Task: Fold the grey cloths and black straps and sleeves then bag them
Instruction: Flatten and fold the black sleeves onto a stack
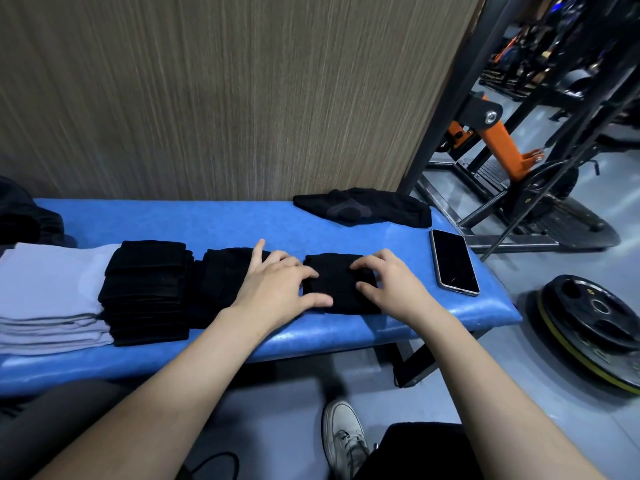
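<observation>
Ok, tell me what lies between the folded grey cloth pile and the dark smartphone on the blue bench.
In the head view: two stacks of folded black pieces, then the black piece under both hands.

Both bare forearms reach forward from the bottom edge and angle in toward each other. The left hand lies palm down, fingers loosely bent, index finger stretched away, thumb pointing right. The right hand faces it, palm down, fingers curled at the tips, thumb pointing left. The hands sit near each other, not touching.
</observation>
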{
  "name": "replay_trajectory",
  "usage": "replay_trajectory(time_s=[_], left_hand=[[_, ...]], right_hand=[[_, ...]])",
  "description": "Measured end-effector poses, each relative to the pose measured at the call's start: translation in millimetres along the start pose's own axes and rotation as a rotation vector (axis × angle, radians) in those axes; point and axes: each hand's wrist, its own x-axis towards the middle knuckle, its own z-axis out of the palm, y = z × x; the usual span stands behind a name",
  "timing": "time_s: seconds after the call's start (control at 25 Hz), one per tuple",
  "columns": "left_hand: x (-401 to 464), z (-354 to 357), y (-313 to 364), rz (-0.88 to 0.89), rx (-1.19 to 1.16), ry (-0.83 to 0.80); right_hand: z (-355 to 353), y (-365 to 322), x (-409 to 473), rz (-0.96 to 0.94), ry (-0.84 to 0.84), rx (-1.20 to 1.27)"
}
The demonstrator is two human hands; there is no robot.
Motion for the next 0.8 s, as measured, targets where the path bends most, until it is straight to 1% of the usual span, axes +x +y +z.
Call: replay_trajectory(time_s=[0.12,0.24,0.32,0.48,0.56,0.72,0.8], left_hand=[[0,1,4,-0.029,0.058,0.045],[1,2,7,-0.035,0.093,0.038],[2,4,8,-0.037,0.072,0.029],[2,5,8,-0.029,0.038,0.025],[2,5,7,-0.027,0.033,0.020],[4,4,4,-0.025,0.001,-0.007],[3,3,2,-0.028,-0.030,-0.024]], right_hand=[[2,4,-3,0.075,-0.003,-0.018],[1,2,-2,0.131,-0.041,0.018],[0,-3,-1,0.139,-0.059,0.172],[-6,-13,-5,0.184,0.003,0.588],[-9,-16,-7,0.206,-0.019,0.737],[-8,-14,-10,0.184,-0.132,0.792],[-12,-14,-11,0.177,-0.143,0.828]])
